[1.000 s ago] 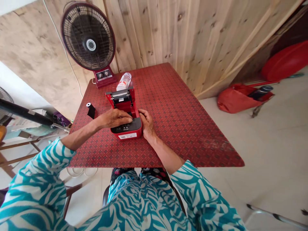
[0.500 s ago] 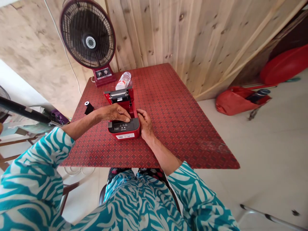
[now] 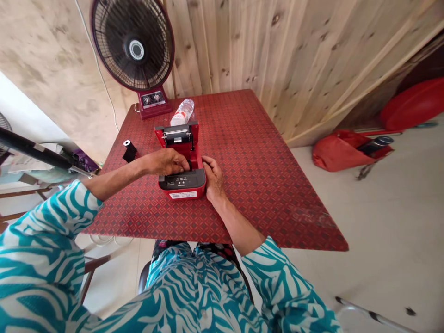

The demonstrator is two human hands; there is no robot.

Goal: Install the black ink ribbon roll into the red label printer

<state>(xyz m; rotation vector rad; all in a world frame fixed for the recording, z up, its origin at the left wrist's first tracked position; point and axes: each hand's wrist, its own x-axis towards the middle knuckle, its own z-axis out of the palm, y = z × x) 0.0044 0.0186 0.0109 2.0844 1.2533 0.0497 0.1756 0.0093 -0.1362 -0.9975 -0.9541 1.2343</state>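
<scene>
A red and black label printer (image 3: 182, 181) stands on the table in front of me, its lid (image 3: 177, 134) tipped up and back. My left hand (image 3: 169, 162) reaches over from the left into the opened printer, with its fingers bent together and fingertips down inside, behind the black front panel. Whatever those fingertips hold is hidden. Against the printer's right side rests my right hand (image 3: 213, 180), curled along the wall and steadying it. To the left of the printer stands a small black roll (image 3: 130, 151) with a white end.
Behind the printer lies a clear plastic bottle (image 3: 183, 112) with a red and white label. A maroon fan (image 3: 152, 101) stands at the back left corner of the patterned red table (image 3: 270, 203). A red bag (image 3: 331, 150) holding a dark flask sits on the floor at right.
My left fingertips have gone from the top of the front panel down into the printer's opening. My right hand stays at the printer's side. The view has shifted slightly.
</scene>
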